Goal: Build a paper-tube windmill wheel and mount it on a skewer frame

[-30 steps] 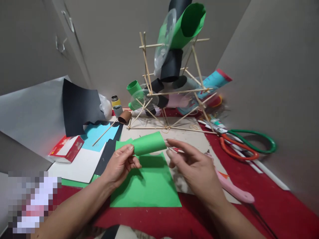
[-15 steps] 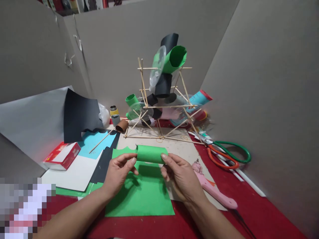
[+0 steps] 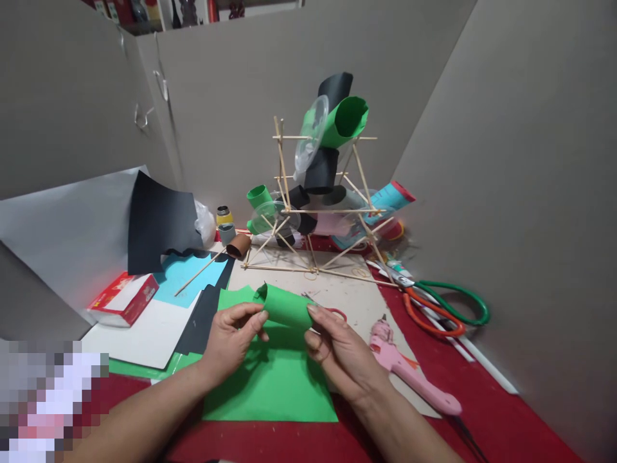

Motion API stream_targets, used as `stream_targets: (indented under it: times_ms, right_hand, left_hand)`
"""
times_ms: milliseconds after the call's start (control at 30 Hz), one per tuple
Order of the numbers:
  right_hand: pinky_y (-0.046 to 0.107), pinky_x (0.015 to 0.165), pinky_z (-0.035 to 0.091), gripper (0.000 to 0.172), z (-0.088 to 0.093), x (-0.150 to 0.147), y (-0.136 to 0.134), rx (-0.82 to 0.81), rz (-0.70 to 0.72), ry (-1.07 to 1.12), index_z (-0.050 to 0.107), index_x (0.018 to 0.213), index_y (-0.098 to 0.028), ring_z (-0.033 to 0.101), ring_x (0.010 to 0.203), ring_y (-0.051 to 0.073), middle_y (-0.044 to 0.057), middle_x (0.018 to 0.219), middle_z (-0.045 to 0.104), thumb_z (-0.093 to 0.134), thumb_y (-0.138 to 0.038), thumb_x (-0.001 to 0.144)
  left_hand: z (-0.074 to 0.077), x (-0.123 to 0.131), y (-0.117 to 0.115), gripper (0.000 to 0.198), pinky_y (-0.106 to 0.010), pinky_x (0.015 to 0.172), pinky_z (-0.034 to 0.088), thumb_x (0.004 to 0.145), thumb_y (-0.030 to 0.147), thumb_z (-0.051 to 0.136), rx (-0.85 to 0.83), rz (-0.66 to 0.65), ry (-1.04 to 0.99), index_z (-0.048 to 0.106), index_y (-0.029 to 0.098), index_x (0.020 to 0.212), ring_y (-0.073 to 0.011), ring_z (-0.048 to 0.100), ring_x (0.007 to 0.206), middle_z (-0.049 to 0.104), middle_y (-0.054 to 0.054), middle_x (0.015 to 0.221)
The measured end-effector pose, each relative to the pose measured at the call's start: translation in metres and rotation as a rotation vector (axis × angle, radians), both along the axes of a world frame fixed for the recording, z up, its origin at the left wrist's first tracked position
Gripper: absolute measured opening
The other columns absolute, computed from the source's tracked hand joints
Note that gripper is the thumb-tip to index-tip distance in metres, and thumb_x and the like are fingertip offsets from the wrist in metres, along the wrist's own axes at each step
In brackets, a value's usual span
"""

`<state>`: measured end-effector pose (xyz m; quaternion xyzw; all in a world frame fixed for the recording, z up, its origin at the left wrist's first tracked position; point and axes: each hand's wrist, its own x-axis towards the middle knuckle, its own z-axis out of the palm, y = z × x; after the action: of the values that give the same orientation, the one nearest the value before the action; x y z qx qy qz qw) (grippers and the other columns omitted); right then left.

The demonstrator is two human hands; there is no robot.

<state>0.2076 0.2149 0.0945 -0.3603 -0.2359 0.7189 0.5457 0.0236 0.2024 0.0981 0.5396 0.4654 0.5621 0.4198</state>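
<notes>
A rolled green paper tube [image 3: 288, 307] is held sideways between my two hands, above a green paper sheet [image 3: 274, 392] on the table. My left hand [image 3: 236, 331] pinches the tube's left end, where a notched edge shows at the opening. With thumb and fingers my right hand [image 3: 335, 344] grips the right end. Behind the tube, small scissors with a red handle [image 3: 337, 314] lie partly hidden. A pink glue gun [image 3: 409, 376] rests to the right of my right hand.
Farther back stands a wooden stick frame [image 3: 332, 211] carrying plastic discs with black and green paper tubes [image 3: 349, 122]. Large scissors with green and orange handles [image 3: 436, 315] lie at right. A red and white box [image 3: 123, 299] and blue paper [image 3: 190, 276] sit at left.
The green tube has tilted, its right end now lower and its left opening turned more into view. Both hands still hold it. The whole view has shifted slightly.
</notes>
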Motion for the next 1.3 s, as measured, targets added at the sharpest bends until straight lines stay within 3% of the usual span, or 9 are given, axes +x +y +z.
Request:
stream_targets:
  times_ms: [67,167,300,500,567,700,1000,1200,1300]
  right_hand:
    - [0.011,0.03,0.037,0.04,-0.001,0.002,0.001,-0.009,-0.022,-0.024,0.07,0.078,-0.016,0.054,0.043,0.005,-0.004,0.068,0.063,0.093,-0.037,0.054]
    - [0.011,0.034,0.038,0.042,0.002,0.007,0.002,0.062,-0.206,-0.092,0.074,0.088,-0.016,0.055,0.047,0.005,0.002,0.083,0.07,0.091,-0.038,0.056]
    - [0.013,0.038,0.037,0.032,0.009,0.011,0.0,0.249,-0.395,-0.195,0.075,0.083,-0.019,0.051,0.049,0.005,0.001,0.078,0.069,0.088,-0.039,0.061]
    - [0.018,0.043,0.035,0.026,0.01,0.01,-0.011,0.407,0.068,-0.491,0.077,0.094,-0.02,0.047,0.047,0.009,-0.003,0.053,0.057,0.076,-0.042,0.079]
    - [0.019,0.044,0.036,0.025,0.01,0.009,-0.014,0.425,0.148,-0.518,0.078,0.095,-0.022,0.048,0.048,0.008,-0.001,0.061,0.061,0.077,-0.04,0.078]
    - [0.019,0.042,0.036,0.017,0.011,0.008,-0.015,0.46,0.204,-0.508,0.08,0.085,-0.023,0.045,0.047,0.005,0.002,0.085,0.067,0.078,-0.037,0.076]
    - [0.019,0.042,0.032,0.023,0.012,0.008,-0.016,0.47,0.309,-0.528,0.071,0.074,-0.017,0.042,0.047,0.006,-0.001,0.072,0.058,0.075,-0.039,0.08]
    - [0.018,0.038,0.019,0.03,0.009,0.008,-0.017,0.418,0.346,-0.448,0.067,0.076,-0.016,0.03,0.041,0.005,-0.006,0.054,0.044,0.071,-0.045,0.083]
    - [0.017,0.037,0.014,0.032,0.008,0.009,-0.014,0.354,0.302,-0.324,0.068,0.075,-0.016,0.025,0.039,0.003,-0.006,0.053,0.044,0.076,-0.047,0.077]
  left_hand:
    - [0.008,-0.005,0.002,0.02,-0.024,0.057,0.048,0.079,0.036,0.072,0.008,-0.008,-0.017,0.072,0.016,0.081,-0.0135,0.063,0.05,0.065,0.001,0.054]
    - [0.021,-0.016,0.005,0.022,-0.022,0.054,0.046,0.08,0.038,0.072,-0.012,-0.059,-0.033,0.072,0.015,0.079,-0.0109,0.059,0.047,0.062,0.002,0.053]
    - [0.026,-0.026,0.009,0.027,-0.021,0.046,0.042,0.078,0.041,0.074,-0.109,-0.24,-0.063,0.071,0.015,0.074,-0.0093,0.053,0.043,0.058,0.002,0.053]
    - [0.021,-0.024,0.006,0.026,-0.019,0.041,0.038,0.075,0.04,0.075,-0.265,-0.483,-0.027,0.071,0.014,0.07,-0.0079,0.048,0.04,0.052,0.003,0.049]
    - [0.02,-0.022,0.004,0.025,-0.019,0.041,0.038,0.075,0.039,0.075,-0.288,-0.52,-0.022,0.073,0.015,0.071,-0.0077,0.048,0.04,0.053,0.002,0.05]
    - [0.021,-0.021,0.004,0.025,-0.018,0.041,0.038,0.075,0.04,0.074,-0.307,-0.557,-0.011,0.074,0.015,0.072,-0.007,0.046,0.041,0.052,0.003,0.05]
    - [0.023,-0.019,0.003,0.025,-0.018,0.041,0.037,0.076,0.04,0.074,-0.338,-0.604,-0.006,0.073,0.015,0.072,-0.0064,0.045,0.041,0.051,0.003,0.05]
    - [0.022,-0.019,0.004,0.031,-0.019,0.042,0.037,0.077,0.045,0.073,-0.321,-0.6,-0.029,0.076,0.015,0.081,-0.0077,0.048,0.041,0.056,0.001,0.052]
    - [0.021,-0.021,0.007,0.035,-0.02,0.045,0.04,0.08,0.047,0.07,-0.27,-0.527,-0.09,0.076,0.017,0.097,-0.0065,0.052,0.042,0.072,-0.006,0.08]
